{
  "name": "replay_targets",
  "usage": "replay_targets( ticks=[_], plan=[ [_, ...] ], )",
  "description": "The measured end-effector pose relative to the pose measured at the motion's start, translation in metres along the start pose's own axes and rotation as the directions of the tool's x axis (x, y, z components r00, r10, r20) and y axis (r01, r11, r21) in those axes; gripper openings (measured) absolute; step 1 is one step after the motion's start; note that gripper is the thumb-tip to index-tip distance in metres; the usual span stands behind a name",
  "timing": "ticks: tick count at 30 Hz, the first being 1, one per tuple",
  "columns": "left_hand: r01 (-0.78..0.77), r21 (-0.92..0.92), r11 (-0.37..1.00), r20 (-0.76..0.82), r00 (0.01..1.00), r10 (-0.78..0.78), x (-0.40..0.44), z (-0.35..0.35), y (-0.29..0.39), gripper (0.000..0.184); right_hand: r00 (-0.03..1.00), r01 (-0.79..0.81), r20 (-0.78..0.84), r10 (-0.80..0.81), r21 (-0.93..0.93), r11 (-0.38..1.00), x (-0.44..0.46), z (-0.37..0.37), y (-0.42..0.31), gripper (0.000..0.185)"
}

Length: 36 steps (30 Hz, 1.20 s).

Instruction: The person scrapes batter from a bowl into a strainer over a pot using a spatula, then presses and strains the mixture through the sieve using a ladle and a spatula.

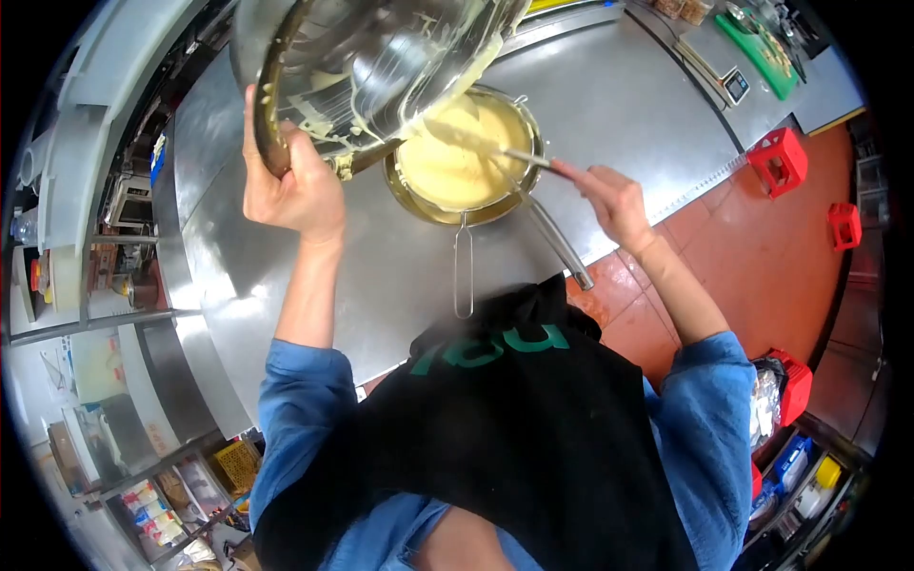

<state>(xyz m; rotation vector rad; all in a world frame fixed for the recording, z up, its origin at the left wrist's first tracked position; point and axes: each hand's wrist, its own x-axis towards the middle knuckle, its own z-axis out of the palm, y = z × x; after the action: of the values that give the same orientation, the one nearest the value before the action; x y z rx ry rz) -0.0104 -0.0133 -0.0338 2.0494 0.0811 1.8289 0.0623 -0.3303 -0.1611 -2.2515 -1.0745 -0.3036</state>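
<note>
My left hand [297,186] grips the rim of a large metal bowl [371,81], tilted on its side with pale yellow mixture smeared over its inside. Below and right of its lip, a strainer [464,233] sits over a pot [409,202] on the counter. Yellow mixture [457,167] fills the strainer. My right hand [614,202] is closed round the handle of a spatula [519,155], whose blurred blade is over the mixture near the bowl's lip. The pot's long handle points down and right.
The steel counter [609,105] runs beneath the pot. At the upper right are a scale [735,86] and a green cutting board [757,52]. Red crates [779,162] stand beyond the counter's right edge. Shelves [133,328] line the left side.
</note>
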Motion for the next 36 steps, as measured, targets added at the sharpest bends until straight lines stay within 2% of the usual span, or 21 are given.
replay_targets(
  ticks=[1,2,4,6,8,12,18,22,26,29,32,35,36],
  plan=[
    [0.027,-0.007,1.000,0.013,1.000,-0.027,0.001,-0.001,0.000,0.037,1.000,-0.018,-0.020,0.019,0.025,1.000,0.003,-0.007,-0.002,0.051],
    [0.033,-0.076,0.997,-0.074,0.997,-0.039,-0.001,0.005,-0.004,0.032,0.996,-0.027,-0.081,0.031,0.047,0.999,0.008,-0.014,-0.002,0.050],
    [0.166,-0.209,0.964,-0.014,0.985,-0.172,0.003,-0.001,-0.001,0.028,0.977,-0.037,-0.206,0.055,0.091,0.995,0.025,-0.024,-0.001,0.048],
    [0.301,-0.319,0.899,0.031,0.951,-0.308,0.009,-0.005,0.002,0.026,0.967,0.000,-0.254,0.004,0.016,1.000,0.038,-0.032,0.011,0.046],
    [0.344,-0.319,0.883,0.033,0.935,-0.352,0.010,-0.003,0.003,0.026,0.937,0.074,-0.341,-0.073,-0.011,0.997,0.055,-0.042,0.023,0.043],
    [0.385,-0.310,0.869,0.033,0.918,-0.395,0.012,-0.002,0.000,0.025,0.927,0.109,-0.352,-0.131,-0.081,0.991,0.075,-0.053,0.048,0.043],
    [0.498,-0.282,0.820,0.029,0.859,-0.511,0.019,-0.010,-0.013,0.028,0.921,0.111,-0.371,-0.117,-0.037,0.993,0.087,-0.036,0.053,0.045],
    [0.543,-0.254,0.801,0.021,0.831,-0.556,0.019,-0.010,-0.014,0.027,0.969,0.053,-0.247,-0.026,0.102,0.993,0.064,-0.008,0.055,0.048],
    [0.501,-0.277,0.820,-0.001,0.853,-0.521,0.014,-0.008,-0.022,0.027,0.992,0.060,-0.125,-0.036,0.197,0.979,0.045,0.016,0.046,0.048],
    [0.494,-0.293,0.819,-0.003,0.856,-0.518,0.013,-0.006,-0.020,0.027,0.997,0.046,-0.067,-0.033,0.201,0.979,0.039,0.023,0.037,0.046],
    [0.515,-0.284,0.809,0.011,0.845,-0.535,0.011,-0.008,-0.022,0.026,0.992,0.071,0.097,-0.079,0.074,0.995,0.029,0.012,0.034,0.045],
    [0.518,-0.320,0.794,-0.020,0.834,-0.552,0.015,-0.004,-0.017,0.026,0.985,0.125,0.114,-0.128,0.029,0.992,0.024,0.006,0.033,0.044],
    [0.507,-0.325,0.798,-0.025,0.839,-0.543,0.014,-0.004,-0.017,0.025,0.989,0.113,0.084,-0.119,0.066,0.991,0.024,0.003,0.028,0.045]
  ],
)
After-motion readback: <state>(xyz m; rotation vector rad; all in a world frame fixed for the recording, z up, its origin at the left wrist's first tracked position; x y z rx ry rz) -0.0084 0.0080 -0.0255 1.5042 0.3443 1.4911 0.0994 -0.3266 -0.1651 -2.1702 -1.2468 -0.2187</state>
